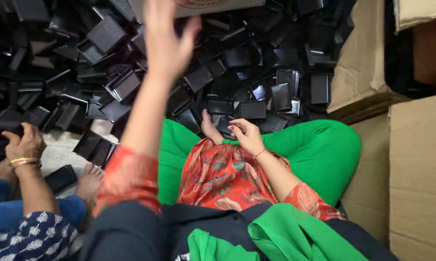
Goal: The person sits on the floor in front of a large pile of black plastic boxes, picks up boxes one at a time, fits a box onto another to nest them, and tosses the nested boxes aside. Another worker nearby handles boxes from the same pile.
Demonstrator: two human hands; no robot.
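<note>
My left hand [167, 41] is raised high over a big heap of black rectangular plastic cases [237, 72]. Its fingers are spread and blurred, and nothing is in it. My right hand [247, 136] rests low by my crossed legs in green trousers [319, 150]. Its fingers are loosely bent and I see nothing held in them. It lies next to a black case [225, 124] at the near edge of the heap, beside my bare foot [209, 128].
Brown cardboard boxes [416, 169] stand at the right, and another carton edge [213, 7] lies at the top. At the left sits a co-worker whose hand [27, 142], with gold bangles, grips a black case; that person's foot [88, 181] is near it.
</note>
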